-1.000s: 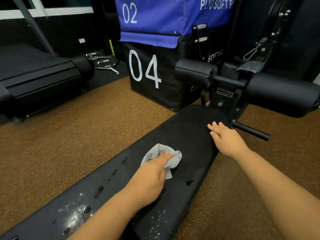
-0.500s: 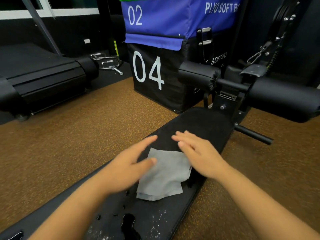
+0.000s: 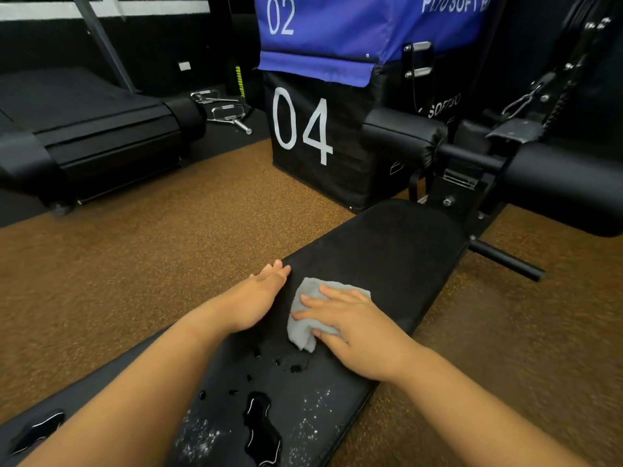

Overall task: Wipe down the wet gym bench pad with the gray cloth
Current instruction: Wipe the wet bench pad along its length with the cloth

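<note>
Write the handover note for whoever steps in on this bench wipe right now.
Right hand: pressed flat on the gray cloth, mid-pad.
Left hand: open, resting on the pad's left edge, holding nothing.
Bench pad: the far half beyond the cloth looks dry.
Left to do: droplets just near of the cloth, a large puddle closer in, another puddle at the near left. Wipe toward yourself.

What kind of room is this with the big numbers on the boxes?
Most likely a gym. There is a padded black bench pad being wiped with a gray cloth, a treadmill on the left, and stacked soft jump boxes numbered 02 and 04 on a speckled rubber floor.
</note>
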The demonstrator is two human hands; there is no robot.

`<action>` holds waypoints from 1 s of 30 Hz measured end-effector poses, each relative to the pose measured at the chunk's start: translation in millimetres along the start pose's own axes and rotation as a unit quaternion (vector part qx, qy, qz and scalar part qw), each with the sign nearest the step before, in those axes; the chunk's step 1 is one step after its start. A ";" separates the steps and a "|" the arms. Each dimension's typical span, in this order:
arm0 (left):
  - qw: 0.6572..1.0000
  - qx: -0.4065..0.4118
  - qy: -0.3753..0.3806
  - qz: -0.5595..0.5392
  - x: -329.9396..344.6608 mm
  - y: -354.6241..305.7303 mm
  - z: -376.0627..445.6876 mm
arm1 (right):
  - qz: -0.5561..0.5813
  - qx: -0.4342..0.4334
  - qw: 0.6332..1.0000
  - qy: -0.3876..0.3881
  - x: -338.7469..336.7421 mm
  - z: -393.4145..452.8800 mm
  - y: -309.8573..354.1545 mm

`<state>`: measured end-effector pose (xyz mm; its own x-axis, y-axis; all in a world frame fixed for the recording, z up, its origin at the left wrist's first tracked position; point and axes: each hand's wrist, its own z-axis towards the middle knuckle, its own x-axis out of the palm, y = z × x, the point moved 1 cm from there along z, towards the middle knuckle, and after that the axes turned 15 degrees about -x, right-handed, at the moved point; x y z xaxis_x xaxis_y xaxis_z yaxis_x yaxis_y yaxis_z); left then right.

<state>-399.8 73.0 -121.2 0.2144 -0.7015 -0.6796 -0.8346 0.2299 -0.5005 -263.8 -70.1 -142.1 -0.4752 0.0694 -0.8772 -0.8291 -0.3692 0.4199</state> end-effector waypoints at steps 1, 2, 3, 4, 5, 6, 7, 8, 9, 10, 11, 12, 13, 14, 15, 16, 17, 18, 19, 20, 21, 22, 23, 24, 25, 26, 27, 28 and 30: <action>1.000 0.001 -0.002 0.011 1.7 0.1 -0.4 | 0.008 -0.008 1.000 0.008 -2.5 -1.9 -0.3; 1.000 0.007 -0.008 0.028 3.8 -0.4 -1.2 | 0.015 -0.015 1.000 0.018 -5.1 -4.8 -0.8; 0.999 0.014 -0.015 0.044 6.0 -1.0 -1.6 | 0.021 -0.022 0.999 0.026 -8.2 -8.5 -0.6; 0.998 0.021 -0.023 0.056 8.5 -2.4 -2.9 | 0.027 -0.027 0.999 0.030 -9.7 -12.7 -0.9; 0.997 0.026 -0.034 0.066 10.8 -3.4 -4.2 | 0.035 -0.032 0.998 0.033 -10.7 -17.2 -0.7; 0.996 0.028 -0.046 0.076 13.0 -4.4 -5.8 | 0.042 -0.035 0.998 0.035 -10.8 -21.4 -0.5; 0.994 0.028 -0.057 0.086 14.8 -4.7 -7.3 | 0.046 -0.038 0.997 0.038 -10.0 -25.6 0.0; 0.992 0.026 -0.066 0.101 16.5 -5.3 -8.7 | 0.049 -0.043 0.997 0.040 -9.6 -29.5 0.3; 0.990 0.024 -0.074 0.121 18.4 -5.2 -9.3 | 0.053 -0.047 0.997 0.044 -9.5 -33.7 1.2; 0.986 0.025 -0.083 0.145 20.9 -4.5 -9.0 | 0.059 -0.053 0.996 0.047 -9.5 -38.3 1.1; 0.982 0.028 -0.094 0.160 23.6 -2.7 -8.1 | 0.064 -0.059 0.995 0.051 -11.3 -42.3 1.9; 0.981 0.028 -0.104 0.163 26.5 -0.4 -6.9 | 0.072 -0.060 0.994 0.055 -13.8 -45.5 2.8; 0.980 0.028 -0.113 0.159 29.1 2.2 -5.7 | 0.082 -0.056 0.994 0.053 -18.4 -47.1 4.9; 0.979 0.029 -0.121 0.159 31.3 4.4 -4.0 | 0.085 -0.052 0.995 0.030 -23.3 -47.5 5.8; 0.977 0.031 -0.131 0.164 32.9 6.0 -2.5 | 0.073 -0.051 0.996 -0.011 -27.8 -46.2 4.8; 0.975 0.033 -0.140 0.171 34.1 7.0 -1.3 | 0.049 -0.049 0.996 -0.060 -30.5 -44.0 1.5; 0.973 0.035 -0.146 0.176 34.8 7.0 -0.9 | 0.022 -0.036 0.994 -0.098 -31.9 -41.6 -3.3; 0.972 0.037 -0.150 0.179 35.3 6.6 -0.7 | 0.006 -0.005 0.994 -0.107 -32.1 -38.7 -7.8; 0.971 0.037 -0.152 0.181 36.0 6.3 -0.5 | -0.001 0.034 0.996 -0.088 -30.9 -35.7 -10.8; 0.971 0.036 -0.152 0.183 36.5 5.8 -0.6 | -0.004 0.075 0.996 -0.049 -27.7 -33.4 -13.8; 0.970 0.035 -0.152 0.184 36.5 5.4 -0.8 | -0.011 0.104 0.994 -0.015 -24.6 -31.1 -16.2; 0.970 0.034 -0.152 0.186 36.3 5.3 -0.4 | -0.023 0.119 0.993 0.002 -21.2 -29.5 -18.6; 0.970 0.032 -0.152 0.188 36.0 5.3 0.1 | -0.033 0.125 0.992 0.002 -19.8 -27.4 -19.0; 0.970 0.030 -0.151 0.190 35.7 5.3 0.7 | -0.037 0.118 0.992 -0.018 -19.2 -25.7 -17.6; 0.970 0.029 -0.149 0.190 35.6 5.2 0.8 | -0.033 0.105 0.993 -0.047 -18.4 -25.0 -15.8; 0.970 0.027 -0.147 0.190 35.4 5.0 0.9 | -0.021 0.091 0.993 -0.076 -15.9 -26.5 -14.9; 0.971 0.026 -0.145 0.190 35.5 4.7 1.0 | -0.007 0.078 0.992 -0.099 -13.1 -29.4 -13.7; 0.971 0.026 -0.144 0.190 35.4 4.3 1.3 | 0.004 0.063 0.992 -0.112 -9.0 -33.2 -12.0; 0.970 0.027 -0.146 0.192 35.0 3.8 1.0 | 0.016 0.036 0.992 -0.116 -1.5 -40.4 -5.2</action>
<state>-395.0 50.0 -147.4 0.0345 -0.3379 -0.9405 -0.8552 0.4770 -0.2027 -246.9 -105.8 -152.4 -0.5495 0.2729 -0.7896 -0.8276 -0.3075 0.4697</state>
